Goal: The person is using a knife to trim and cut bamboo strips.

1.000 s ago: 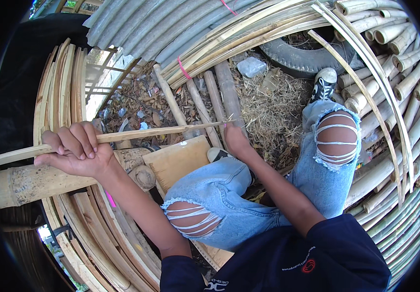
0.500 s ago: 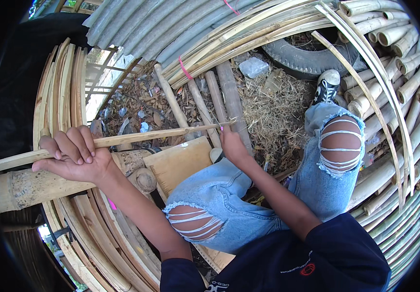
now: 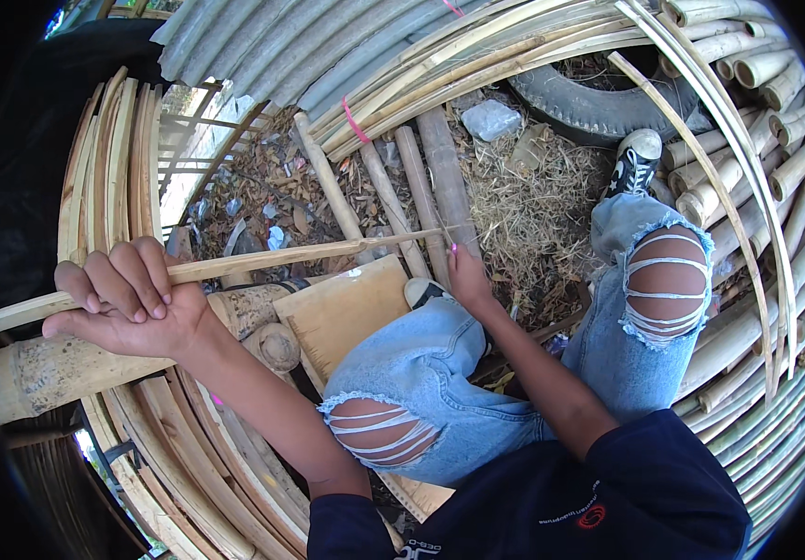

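Note:
A long split bamboo strip [image 3: 300, 254] runs from the far left toward the middle, its thin end pointing right. My left hand [image 3: 132, 297] is closed round its thicker part, fingers curled over the top. Beneath that hand lies a thick bamboo pole [image 3: 57, 369]. By the strip's thin tip, my right hand [image 3: 467, 274] is closed on a slim knife [image 3: 444, 227], whose narrow blade stands up beside the tip; a bit of pink shows at the grip. Whether the blade touches the strip, I cannot tell.
A tan board [image 3: 346, 303] lies beside my left knee. Bundled bamboo strips [image 3: 468, 70], a tyre [image 3: 599, 107] and corrugated sheets [image 3: 253, 47] stand ahead. Stacked bamboo poles [image 3: 748, 159] fill the right; more split strips [image 3: 188, 448] lie at the left.
My right hand and the knife have moved slightly right, out to the strip's tip. My left hand has shifted a little left, still gripping the strip.

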